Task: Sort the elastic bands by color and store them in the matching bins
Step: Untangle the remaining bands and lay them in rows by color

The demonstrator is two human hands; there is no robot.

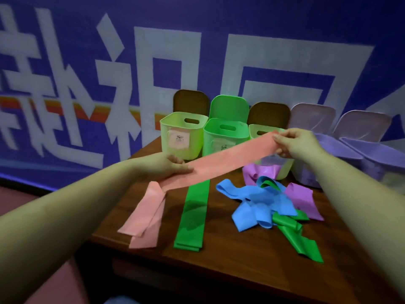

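Note:
A long pink elastic band is stretched in the air between my hands. My right hand pinches its far end in front of the bins. My left hand grips it lower down, and the rest trails folded onto the table at the left. A flat green band lies on the table under it. To the right lies a tangle of a blue band, a purple band and another green band.
Along the back of the wooden table stand open bins with raised lids: a pale green one with a pink label, a green one, another pale green one, and two lilac ones. A blue wall with large white characters rises behind.

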